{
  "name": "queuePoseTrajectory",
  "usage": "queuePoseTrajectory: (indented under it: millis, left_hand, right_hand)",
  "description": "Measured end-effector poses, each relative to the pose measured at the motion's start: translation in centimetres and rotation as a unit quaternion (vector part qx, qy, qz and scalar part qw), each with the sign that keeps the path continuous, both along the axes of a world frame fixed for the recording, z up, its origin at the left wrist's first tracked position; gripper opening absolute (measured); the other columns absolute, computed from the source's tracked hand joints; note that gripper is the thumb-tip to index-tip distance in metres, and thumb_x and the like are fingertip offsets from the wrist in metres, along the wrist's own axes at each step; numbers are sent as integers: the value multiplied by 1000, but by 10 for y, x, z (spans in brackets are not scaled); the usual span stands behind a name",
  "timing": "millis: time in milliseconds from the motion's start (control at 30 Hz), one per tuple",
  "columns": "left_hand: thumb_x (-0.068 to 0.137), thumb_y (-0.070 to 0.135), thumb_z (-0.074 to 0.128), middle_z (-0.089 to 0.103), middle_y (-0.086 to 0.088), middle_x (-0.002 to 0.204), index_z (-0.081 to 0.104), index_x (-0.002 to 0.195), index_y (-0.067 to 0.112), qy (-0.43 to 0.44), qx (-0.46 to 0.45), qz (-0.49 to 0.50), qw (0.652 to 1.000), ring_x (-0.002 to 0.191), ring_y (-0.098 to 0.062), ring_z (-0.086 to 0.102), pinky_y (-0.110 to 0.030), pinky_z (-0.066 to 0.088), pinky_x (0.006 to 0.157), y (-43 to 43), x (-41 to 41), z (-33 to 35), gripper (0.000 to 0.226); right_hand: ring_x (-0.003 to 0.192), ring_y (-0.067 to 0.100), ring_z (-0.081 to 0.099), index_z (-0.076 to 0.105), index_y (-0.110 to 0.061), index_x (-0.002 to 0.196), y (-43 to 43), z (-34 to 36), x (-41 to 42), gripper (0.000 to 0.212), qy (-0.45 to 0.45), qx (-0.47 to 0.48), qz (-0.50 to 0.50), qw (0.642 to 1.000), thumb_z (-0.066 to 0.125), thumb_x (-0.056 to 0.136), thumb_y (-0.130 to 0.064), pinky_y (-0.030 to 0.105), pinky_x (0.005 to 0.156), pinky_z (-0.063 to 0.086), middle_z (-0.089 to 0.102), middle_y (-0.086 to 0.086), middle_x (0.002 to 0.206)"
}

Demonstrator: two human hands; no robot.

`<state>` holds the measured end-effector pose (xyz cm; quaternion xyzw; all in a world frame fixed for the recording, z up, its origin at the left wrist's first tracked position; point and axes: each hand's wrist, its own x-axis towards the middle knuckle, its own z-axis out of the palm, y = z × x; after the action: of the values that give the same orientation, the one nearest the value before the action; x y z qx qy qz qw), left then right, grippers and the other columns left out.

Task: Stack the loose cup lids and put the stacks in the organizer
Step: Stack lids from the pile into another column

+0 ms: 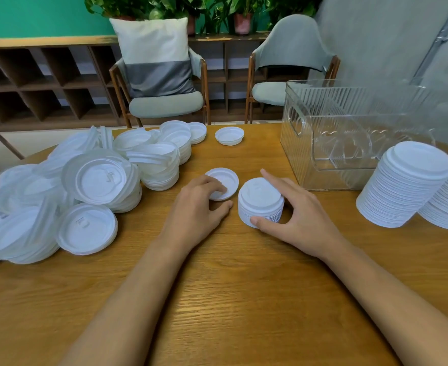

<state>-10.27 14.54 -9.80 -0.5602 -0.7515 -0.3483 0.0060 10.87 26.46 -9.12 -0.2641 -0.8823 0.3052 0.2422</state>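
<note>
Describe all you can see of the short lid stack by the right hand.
The stack is a short, upright column of nested white lids, thin plastic by the look, raised tops up. It stands on the wooden table, left of the clear organizer. The right hand holds it, thumb in front, index finger behind.

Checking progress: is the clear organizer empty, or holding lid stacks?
Empty: nothing white shows through the clear organizer walls; tall lid stacks stand outside it.
</note>
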Motion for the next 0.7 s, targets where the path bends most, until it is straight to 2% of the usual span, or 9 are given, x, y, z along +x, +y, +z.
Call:
queuePoseTrajectory:
  millis: [67, 200, 300, 433, 500, 567, 600, 667, 700]
  left_hand:
    - [86, 27, 85, 69, 6, 114, 78, 106, 17, -4, 9, 10, 1000, 109, -14, 65, -38, 55, 93, 1, 0, -2, 24]
    - [86, 18, 81, 66, 8, 96, 68, 89, 19, 1, 41, 28, 999, 89, -13, 62, -41, 54, 78, 0, 6, 3, 13]
    - [85, 11, 78, 65, 9, 85, 62, 93, 18, -37, 102, 34, 994, 79, -10, 61, -37, 52, 74, -1, 13, 9, 19]
    - [86, 4, 77, 70, 11, 95, 58, 123, 24, -210, 180, 27, 961, 93, -10, 69, -24, 57, 81, -3, 24, 24, 46]
    - [87, 3, 76, 69, 10, 112, 55, 136, 29, -300, 197, -8, 933, 106, -16, 70, -32, 60, 93, -2, 24, 28, 60]
    - [89, 6, 76, 68, 4, 127, 55, 140, 36, -359, 176, -37, 916, 119, -18, 67, -47, 60, 96, -2, 22, 28, 62]
    - [91, 6, 75, 68, 5, 130, 57, 140, 37, -373, 160, -45, 913, 123, -15, 65, -49, 61, 96, -3, 22, 28, 61]
    - [93, 5, 74, 70, 8, 131, 59, 141, 34, -402, 150, -49, 902, 124, -12, 65, -44, 61, 95, -2, 24, 29, 59]
    - [93, 3, 74, 72, 6, 129, 59, 142, 31, -432, 159, -51, 886, 121, -13, 68, -39, 62, 91, -2, 25, 30, 58]
  right_hand:
    - [131, -4, 42, 32, -43, 161, -1, 1, 0, 95, -6, 0, 1, 1000, 82, 81, -56, 17, 104, 32, 47, -28, 139]
    - [127, -19, 38, 37, -38, 160, -3, 2, -1, 96, 11, 2, -1, 1000, 79, 78, -63, 0, 98, 27, 46, -26, 142]
    - [126, -23, 36, 42, -33, 159, -3, 1, -2, 92, 21, 8, -7, 1000, 81, 79, -60, -5, 97, 24, 47, -25, 139]
    - [128, -15, 40, 40, -34, 160, -1, 0, -2, 93, 24, 7, -17, 1000, 81, 80, -58, -2, 98, 28, 48, -24, 136]
    - [127, -14, 41, 37, -37, 160, -1, 0, -2, 93, 27, 5, -18, 999, 82, 81, -56, 0, 97, 30, 49, -24, 134]
    - [124, -19, 39, 33, -44, 160, -2, 1, -2, 94, 28, 3, -18, 999, 83, 81, -55, -2, 96, 28, 49, -26, 134]
    - [123, -22, 37, 31, -46, 160, -2, 2, -1, 95, 29, 1, -18, 999, 83, 81, -54, -4, 95, 26, 48, -26, 135]
    - [122, -24, 37, 30, -49, 159, -3, 3, -1, 96, 33, -1, -15, 999, 84, 81, -53, -5, 95, 24, 48, -26, 138]
    - [123, -24, 37, 29, -50, 159, -3, 4, -1, 95, 34, -2, -13, 999, 84, 81, -52, -5, 95, 25, 48, -25, 139]
